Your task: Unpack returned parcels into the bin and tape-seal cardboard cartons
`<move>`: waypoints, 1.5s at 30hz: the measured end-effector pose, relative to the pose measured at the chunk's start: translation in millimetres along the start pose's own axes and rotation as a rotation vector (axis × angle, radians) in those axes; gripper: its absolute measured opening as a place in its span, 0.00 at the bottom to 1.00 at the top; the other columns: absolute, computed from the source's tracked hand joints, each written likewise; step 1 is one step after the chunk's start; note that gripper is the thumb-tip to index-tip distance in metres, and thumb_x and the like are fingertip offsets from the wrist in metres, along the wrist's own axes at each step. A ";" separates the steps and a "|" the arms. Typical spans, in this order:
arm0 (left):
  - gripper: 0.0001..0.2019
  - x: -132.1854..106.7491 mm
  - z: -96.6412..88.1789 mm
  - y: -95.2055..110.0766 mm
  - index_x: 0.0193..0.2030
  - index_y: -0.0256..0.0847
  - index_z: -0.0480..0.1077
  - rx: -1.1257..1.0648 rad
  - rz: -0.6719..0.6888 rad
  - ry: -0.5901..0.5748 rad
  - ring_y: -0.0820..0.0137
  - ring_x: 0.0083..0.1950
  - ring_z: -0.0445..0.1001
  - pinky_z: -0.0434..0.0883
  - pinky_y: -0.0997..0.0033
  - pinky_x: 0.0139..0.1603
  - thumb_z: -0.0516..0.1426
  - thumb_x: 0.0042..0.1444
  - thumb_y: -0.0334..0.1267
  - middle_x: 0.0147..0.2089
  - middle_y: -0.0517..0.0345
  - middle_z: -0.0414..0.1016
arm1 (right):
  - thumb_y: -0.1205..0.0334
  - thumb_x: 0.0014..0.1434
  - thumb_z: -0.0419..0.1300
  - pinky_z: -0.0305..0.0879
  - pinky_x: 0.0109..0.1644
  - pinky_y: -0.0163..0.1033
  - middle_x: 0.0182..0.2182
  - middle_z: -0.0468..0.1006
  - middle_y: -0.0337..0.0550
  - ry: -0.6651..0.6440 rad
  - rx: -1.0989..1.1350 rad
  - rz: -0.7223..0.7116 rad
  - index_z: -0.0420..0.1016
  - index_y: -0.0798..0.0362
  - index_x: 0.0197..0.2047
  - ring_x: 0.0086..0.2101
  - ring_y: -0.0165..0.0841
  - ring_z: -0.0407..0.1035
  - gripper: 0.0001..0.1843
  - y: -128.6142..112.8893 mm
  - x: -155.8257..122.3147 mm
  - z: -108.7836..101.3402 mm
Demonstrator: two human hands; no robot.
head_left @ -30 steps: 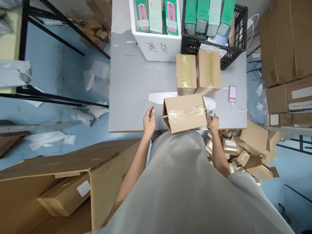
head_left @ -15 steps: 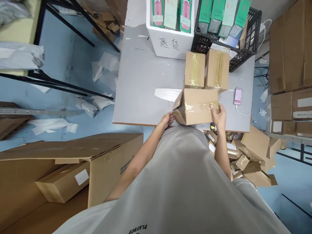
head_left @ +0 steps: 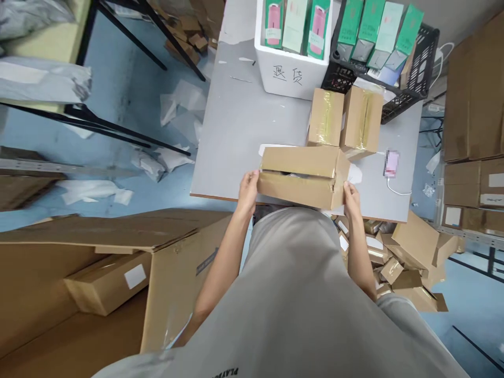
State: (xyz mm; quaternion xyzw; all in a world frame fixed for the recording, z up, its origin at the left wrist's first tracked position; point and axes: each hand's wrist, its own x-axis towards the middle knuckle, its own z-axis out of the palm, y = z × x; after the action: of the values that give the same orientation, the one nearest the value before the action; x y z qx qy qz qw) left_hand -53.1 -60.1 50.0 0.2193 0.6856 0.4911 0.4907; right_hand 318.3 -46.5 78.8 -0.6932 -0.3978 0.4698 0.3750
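Note:
Between both hands is a brown cardboard box [head_left: 299, 181], its slit flaps facing up with a narrow gap along the seam. My left hand [head_left: 249, 190] grips its left end, fingers closed on the edge. At the right end my right hand [head_left: 352, 198] is closed on the lower corner. Just beyond the box stand two taped cartons, a left one [head_left: 325, 118] and a right one [head_left: 362, 119]. What lies inside the held box is too dark to make out.
A white foam bin [head_left: 292, 76] and a black crate [head_left: 427, 63] of green boxes stand at the table's back. A phone [head_left: 391, 164] on a cable lies right. A big open carton [head_left: 173, 283] stands lower left; discarded boxes [head_left: 417, 241] heap lower right.
The box has been turned so its flap seam now faces up. My left hand has moved up onto its left end, and my right hand has slid lower on the right end.

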 end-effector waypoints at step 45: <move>0.54 -30.7 -23.6 33.3 0.88 0.41 0.54 0.906 0.354 -0.197 0.36 0.91 0.47 0.55 0.33 0.87 0.74 0.59 0.38 0.90 0.32 0.49 | 0.63 0.80 0.52 0.70 0.68 0.52 0.61 0.83 0.65 0.032 -0.969 -0.446 0.81 0.60 0.62 0.62 0.51 0.74 0.19 -106.0 57.1 103.3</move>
State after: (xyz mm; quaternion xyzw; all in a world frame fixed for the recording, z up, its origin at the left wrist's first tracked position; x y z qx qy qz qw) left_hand -67.2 -80.8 94.5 0.5688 0.7327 0.1967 0.3175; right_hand 212.9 62.8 124.8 -0.6924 -0.7012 0.1307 0.1088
